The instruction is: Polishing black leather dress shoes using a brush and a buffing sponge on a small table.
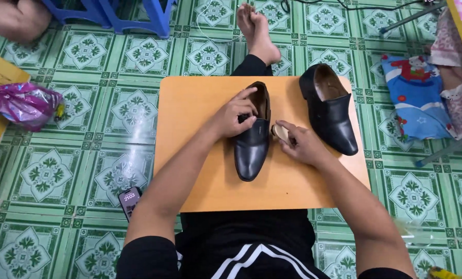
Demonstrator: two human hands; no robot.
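Note:
A black leather slip-on shoe (252, 147) lies toe toward me in the middle of a small orange table (200, 155). My left hand (236, 114) grips its opening, fingers over the tongue. Against the shoe's right side my right hand (303, 144) presses a small tan brush or pad (280, 132), fingers closed round it. The second black shoe (331, 111) rests on the table's right side, a little apart from my right hand.
A phone (129, 201) lies on the green patterned floor tiles left of my knee. A purple plastic bag (24, 103) sits at the left, blue stool legs (138, 15) at the top, patterned cloths (417, 98) at the right. My bare foot (256, 31) stretches beyond the table.

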